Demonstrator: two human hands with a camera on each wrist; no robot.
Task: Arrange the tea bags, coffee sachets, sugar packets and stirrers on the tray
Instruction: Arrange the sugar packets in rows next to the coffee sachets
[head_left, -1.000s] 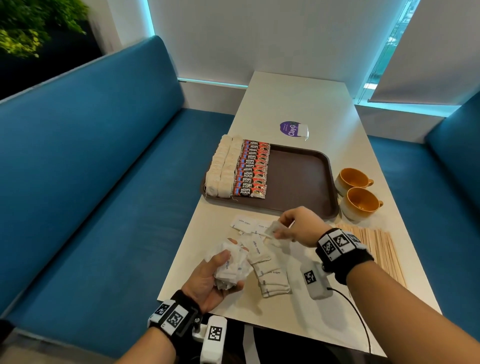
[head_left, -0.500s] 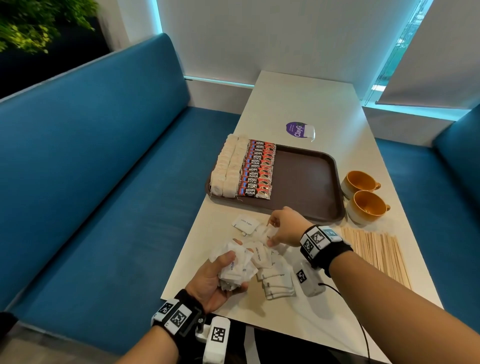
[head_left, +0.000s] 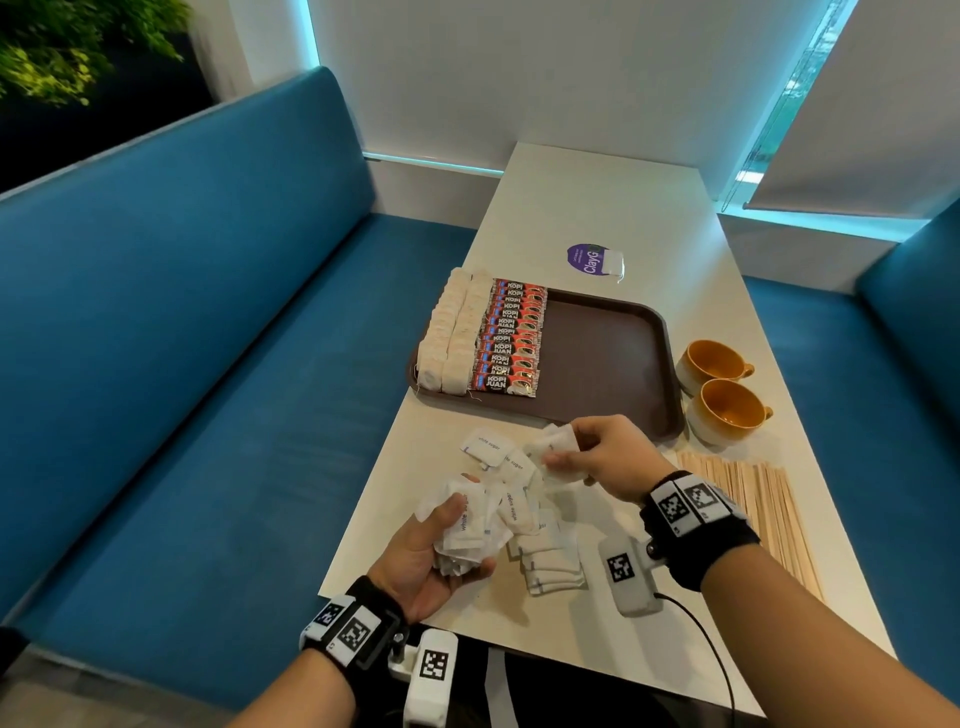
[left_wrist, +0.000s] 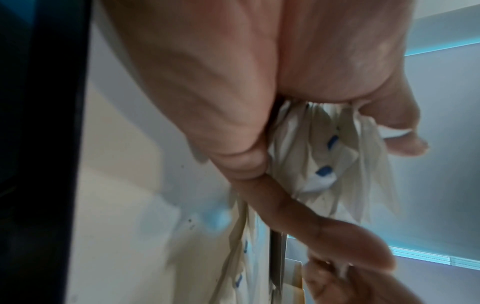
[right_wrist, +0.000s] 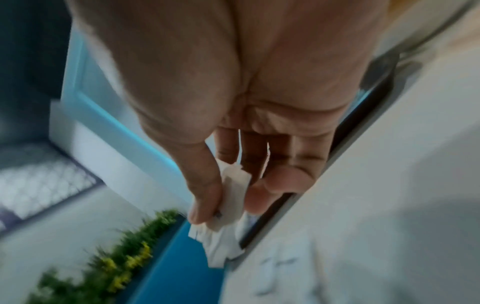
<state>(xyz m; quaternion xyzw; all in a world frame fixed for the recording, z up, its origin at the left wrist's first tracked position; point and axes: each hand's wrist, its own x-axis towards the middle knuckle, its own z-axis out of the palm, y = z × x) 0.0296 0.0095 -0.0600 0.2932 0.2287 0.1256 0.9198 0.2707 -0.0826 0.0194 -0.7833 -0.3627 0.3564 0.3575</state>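
My left hand (head_left: 441, 540) grips a bunch of white sugar packets (head_left: 467, 525) near the table's front left edge; the left wrist view shows the bunch of packets (left_wrist: 324, 164) wedged between thumb and fingers. My right hand (head_left: 597, 457) pinches a few sugar packets (head_left: 556, 447) just in front of the brown tray (head_left: 608, 358); in the right wrist view those packets (right_wrist: 231, 197) sit between thumb and fingers. More sugar packets (head_left: 545, 561) lie loose on the table between my hands. On the tray's left stand rows of tea bags (head_left: 452, 332) and red coffee sachets (head_left: 511, 343). Wooden stirrers (head_left: 753, 499) lie to the right.
Two orange cups (head_left: 722, 384) stand right of the tray. A purple round sticker (head_left: 587, 258) lies behind the tray. Blue bench seats (head_left: 182, 338) flank the white table (head_left: 597, 208). The tray's right half is bare.
My right hand dipped into the loose packets on the table and has come up toward the tray holding more of them. The left hand has kept its bunch in place.
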